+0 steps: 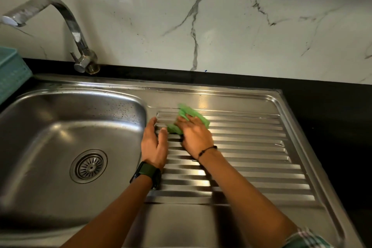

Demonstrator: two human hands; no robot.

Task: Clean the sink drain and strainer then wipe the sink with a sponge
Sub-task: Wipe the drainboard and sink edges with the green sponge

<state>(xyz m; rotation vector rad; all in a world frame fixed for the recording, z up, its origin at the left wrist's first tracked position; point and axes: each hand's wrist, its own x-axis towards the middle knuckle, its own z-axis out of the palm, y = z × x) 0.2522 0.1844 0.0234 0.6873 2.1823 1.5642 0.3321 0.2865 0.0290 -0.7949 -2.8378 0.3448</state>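
A steel sink (60, 119) fills the left, with its round drain strainer (89, 165) seated in the bowl's floor. To the right lies the ribbed steel drainboard (251, 147). My right hand (194, 136) presses a green sponge (188, 115) flat onto the upper left ribs of the drainboard. My left hand (154, 145) rests on the drainboard's edge beside the bowl, fingers apart, holding nothing. It wears a dark watch at the wrist.
A curved chrome tap (74, 32) stands behind the bowl, spout turned left. A teal plastic basket (10, 70) sits at the far left edge. Black counter (332, 119) borders the sink at the back and right, below a marbled wall.
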